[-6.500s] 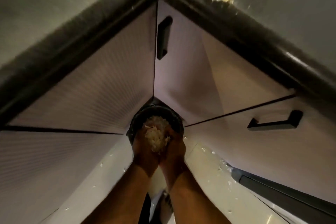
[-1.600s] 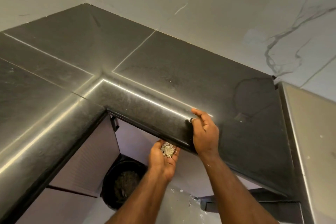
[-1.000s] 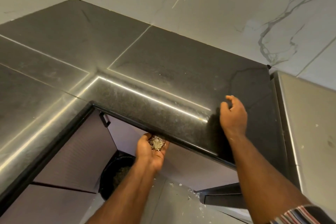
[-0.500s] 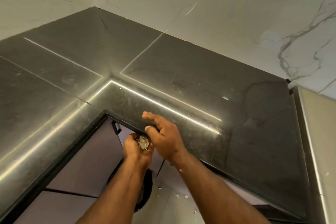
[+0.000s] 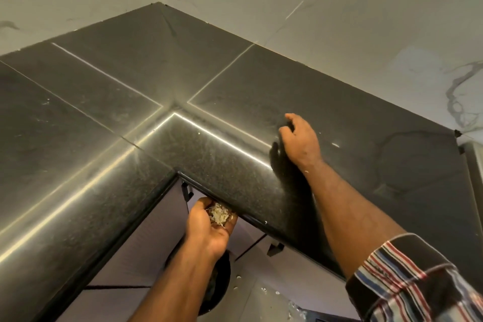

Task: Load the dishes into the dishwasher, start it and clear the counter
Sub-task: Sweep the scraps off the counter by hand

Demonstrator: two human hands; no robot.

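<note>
— Two hands at the counter corner; what has changed?
— Half a second ago the right hand (image 5: pixel 300 142) was down at the edge beside the left; now it is out on the dark counter (image 5: pixel 366 117), fingers loosely curled over the surface, holding nothing I can see.
— And the left hand (image 5: pixel 209 225)?
— It has stayed under the counter's edge, palm up and cupped round a small heap of pale food scraps (image 5: pixel 219 214).
— Anything below?
— A black bin (image 5: pixel 220 285) on the floor, mostly behind the left forearm, with pale crumbs (image 5: pixel 264 289) scattered just beside it
</note>
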